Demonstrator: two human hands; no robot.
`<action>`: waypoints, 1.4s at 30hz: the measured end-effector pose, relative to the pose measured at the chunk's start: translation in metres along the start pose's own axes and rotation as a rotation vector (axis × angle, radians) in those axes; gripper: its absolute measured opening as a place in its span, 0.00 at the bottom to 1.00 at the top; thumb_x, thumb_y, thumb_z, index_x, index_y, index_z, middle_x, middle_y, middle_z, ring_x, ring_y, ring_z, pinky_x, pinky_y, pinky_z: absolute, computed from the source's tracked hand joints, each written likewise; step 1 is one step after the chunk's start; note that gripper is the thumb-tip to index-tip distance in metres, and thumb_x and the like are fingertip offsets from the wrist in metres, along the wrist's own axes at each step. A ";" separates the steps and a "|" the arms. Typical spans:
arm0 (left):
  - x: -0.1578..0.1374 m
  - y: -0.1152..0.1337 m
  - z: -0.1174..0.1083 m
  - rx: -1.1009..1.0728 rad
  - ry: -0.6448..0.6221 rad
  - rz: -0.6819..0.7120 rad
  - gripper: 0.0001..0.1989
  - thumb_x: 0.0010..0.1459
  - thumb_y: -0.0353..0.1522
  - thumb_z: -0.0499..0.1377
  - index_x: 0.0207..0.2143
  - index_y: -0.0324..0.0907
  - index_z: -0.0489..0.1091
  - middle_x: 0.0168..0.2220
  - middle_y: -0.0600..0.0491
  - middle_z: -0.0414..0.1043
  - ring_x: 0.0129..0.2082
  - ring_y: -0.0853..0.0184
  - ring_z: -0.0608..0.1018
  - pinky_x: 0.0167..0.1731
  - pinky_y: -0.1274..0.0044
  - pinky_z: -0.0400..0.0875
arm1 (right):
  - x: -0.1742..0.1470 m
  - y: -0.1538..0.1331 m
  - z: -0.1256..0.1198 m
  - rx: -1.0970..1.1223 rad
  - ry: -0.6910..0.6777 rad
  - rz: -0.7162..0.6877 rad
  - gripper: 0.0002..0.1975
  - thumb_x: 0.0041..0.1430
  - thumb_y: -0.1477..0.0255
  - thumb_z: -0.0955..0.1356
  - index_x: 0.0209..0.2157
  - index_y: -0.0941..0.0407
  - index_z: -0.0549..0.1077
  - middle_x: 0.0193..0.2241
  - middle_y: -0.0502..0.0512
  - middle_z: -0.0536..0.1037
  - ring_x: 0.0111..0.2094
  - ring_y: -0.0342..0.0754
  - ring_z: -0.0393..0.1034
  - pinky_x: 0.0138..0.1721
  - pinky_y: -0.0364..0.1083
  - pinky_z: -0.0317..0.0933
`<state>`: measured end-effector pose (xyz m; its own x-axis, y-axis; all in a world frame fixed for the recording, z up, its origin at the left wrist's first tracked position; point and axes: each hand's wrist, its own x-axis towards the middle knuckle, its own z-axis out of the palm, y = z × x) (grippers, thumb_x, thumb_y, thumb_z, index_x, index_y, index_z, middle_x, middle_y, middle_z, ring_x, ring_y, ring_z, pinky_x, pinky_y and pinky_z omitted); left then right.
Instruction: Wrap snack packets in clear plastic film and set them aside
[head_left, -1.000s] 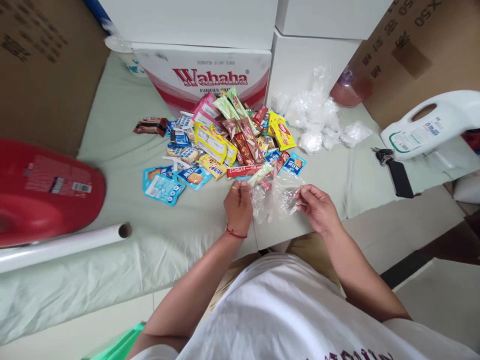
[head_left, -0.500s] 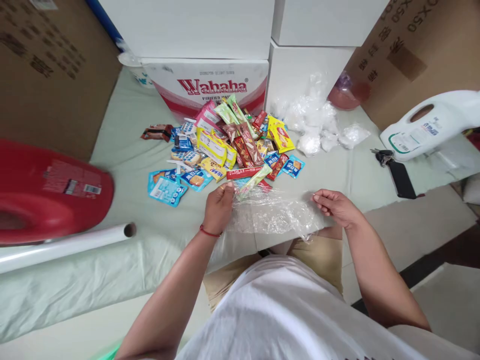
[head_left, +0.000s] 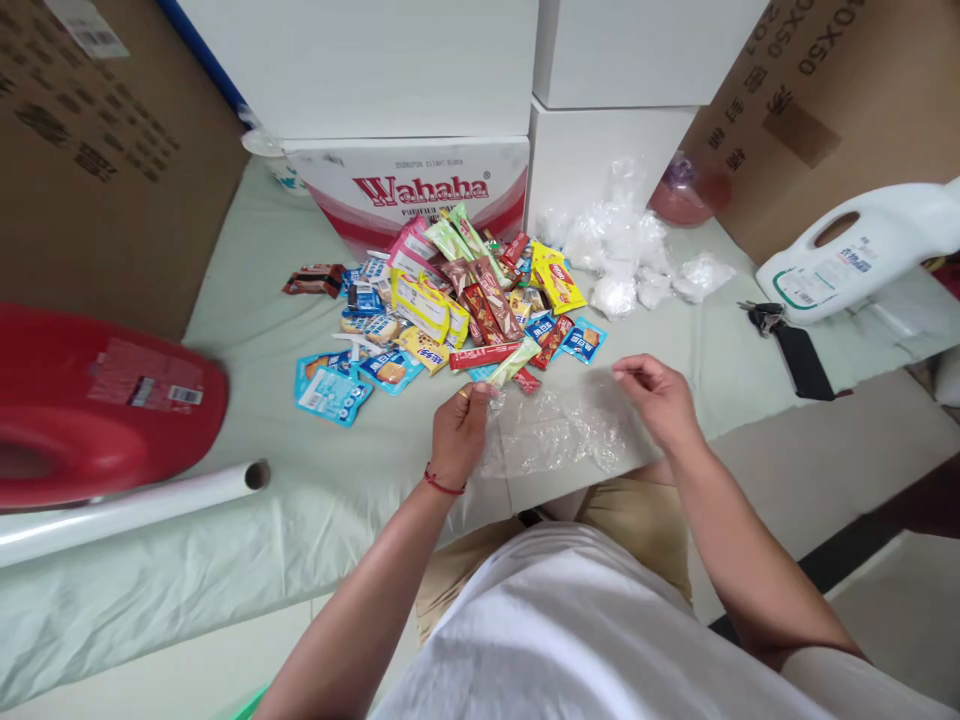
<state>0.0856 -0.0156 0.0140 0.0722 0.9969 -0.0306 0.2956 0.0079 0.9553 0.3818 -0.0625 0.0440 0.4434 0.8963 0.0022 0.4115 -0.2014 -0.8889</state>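
Between my hands a clear plastic bag [head_left: 551, 430] lies crinkled along the table's front edge. My left hand [head_left: 460, 435] pinches its left end, with thumb and forefinger closed. At the bag's right, slightly raised, is my right hand [head_left: 660, 400]; its fingers are curled together, and whether any film is between them cannot be made out. Just beyond the bag rises a pile of wrapped snacks. A green-wrapped bar [head_left: 516, 362] and a red-wrapped bar [head_left: 484, 356] are nearest my left hand. Blue biscuit packets [head_left: 334, 395] lie at the pile's left, and a yellow packet [head_left: 556, 278] on its right.
Crumpled clear bags [head_left: 615, 245] are heaped behind on the right. A Wahaha carton [head_left: 420, 190] backs the pile. On the left are a red jug [head_left: 112, 400] and a white roll [head_left: 135, 510]; on the right, a white jug [head_left: 847, 250], keys [head_left: 765, 318] and a black phone [head_left: 804, 360].
My left hand, still pinching the bag, has shifted right and a little down. My right hand has risen slightly, and the bag hangs slacker between them. The view has moved a little.
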 end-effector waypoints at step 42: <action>0.002 -0.003 0.008 -0.777 -0.244 -0.291 0.21 0.46 0.45 0.72 0.29 0.42 0.67 0.21 0.62 0.61 0.19 0.77 0.61 0.19 0.81 0.52 | 0.004 -0.067 0.096 0.081 -0.586 -0.302 0.13 0.59 0.59 0.75 0.37 0.55 0.83 0.33 0.53 0.78 0.32 0.45 0.68 0.35 0.45 0.61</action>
<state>0.0923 -0.0146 0.0087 0.3239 0.9029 -0.2827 -0.3940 0.4004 0.8273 0.2794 -0.0077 0.0594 -0.1979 0.9798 0.0273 0.3783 0.1021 -0.9200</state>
